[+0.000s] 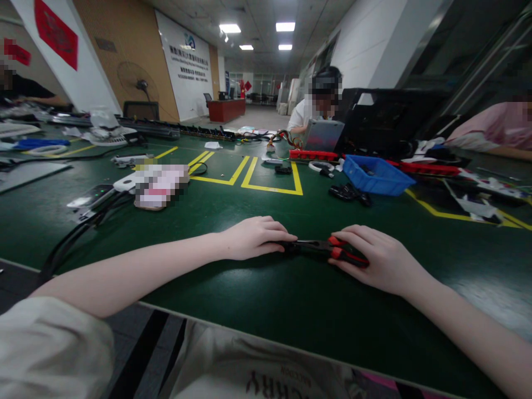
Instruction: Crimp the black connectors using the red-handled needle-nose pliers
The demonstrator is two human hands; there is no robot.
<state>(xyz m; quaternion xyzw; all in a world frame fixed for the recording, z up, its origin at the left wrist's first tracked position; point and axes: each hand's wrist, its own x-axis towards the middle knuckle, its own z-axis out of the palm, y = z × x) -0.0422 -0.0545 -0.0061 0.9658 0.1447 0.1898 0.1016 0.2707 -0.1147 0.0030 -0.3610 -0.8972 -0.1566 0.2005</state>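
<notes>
My right hand (378,257) is closed around the red-and-black handles of long-nose pliers (347,256). Their jaws point left, low over the green table (249,293). Between the thumb and fingers of my left hand (251,238) is a small dark piece (290,245), mostly covered by the fingertips. The plier tips meet or overlap this piece; its exact kind cannot be made out. Both forearms reach in from the table's near edge.
Beyond my right hand lie a blue bin (374,176) and black cables (349,194). A phone (160,191) and black cords (89,221) are at left. Yellow tape (272,190) marks the table. A co-worker (318,100) sits opposite, behind a grey metal box (323,134).
</notes>
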